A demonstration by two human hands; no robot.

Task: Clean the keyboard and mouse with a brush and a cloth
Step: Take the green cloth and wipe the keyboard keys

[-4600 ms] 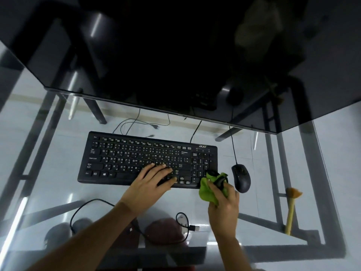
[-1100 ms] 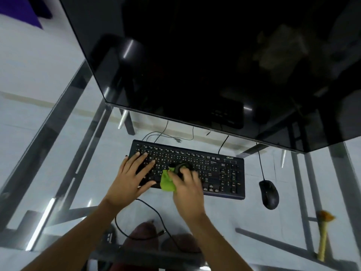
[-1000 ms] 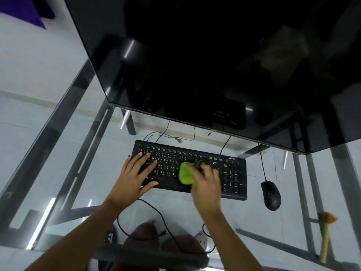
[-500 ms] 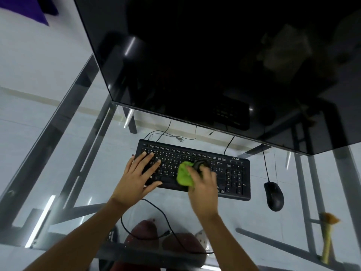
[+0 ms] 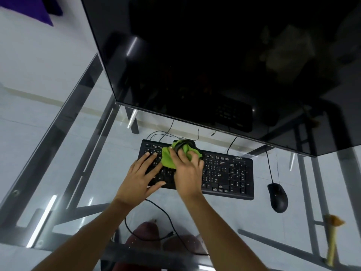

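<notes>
A black keyboard (image 5: 228, 173) lies on the glass desk. My right hand (image 5: 187, 171) presses a bunched green and black cloth (image 5: 168, 158) onto the keyboard's upper left keys. My left hand (image 5: 139, 178) rests flat with fingers spread on the keyboard's left end, holding nothing. A black wired mouse (image 5: 277, 197) sits to the right of the keyboard, untouched. A yellow-handled brush (image 5: 332, 241) with orange bristles lies at the far right of the desk.
A large dark monitor (image 5: 214, 65) hangs over the back of the glass desk (image 5: 78, 173), just above the keyboard's far edge. Black cables run behind the keyboard, and another cable (image 5: 156, 223) loops near the front edge. The metal frame shows through the glass.
My right hand has slid the cloth from the keyboard's middle toward its upper left corner. My left hand stays on the left end. The view has shifted slightly.
</notes>
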